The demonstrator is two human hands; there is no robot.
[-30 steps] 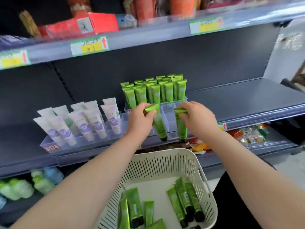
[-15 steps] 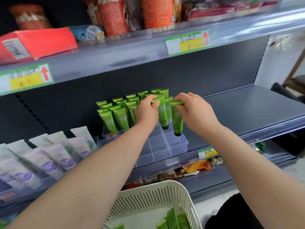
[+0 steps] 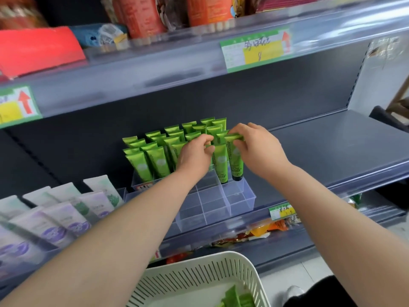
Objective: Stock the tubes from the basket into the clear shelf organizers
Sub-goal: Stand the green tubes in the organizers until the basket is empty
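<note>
Grey shelf (image 3: 332,147): glossy green black-capped tubes (image 3: 141,165)

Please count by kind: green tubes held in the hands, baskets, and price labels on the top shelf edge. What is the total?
Held tubes: 2
Baskets: 1
Top-edge labels: 2
Total: 5

Dark grey shelving (image 3: 332,147), pale tiled floor (image 3: 309,273).

Bright green tubes (image 3: 236,161) (black caps), cream slotted basket (image 3: 199,278), lilac-and-white tubes (image 3: 64,216).
</note>
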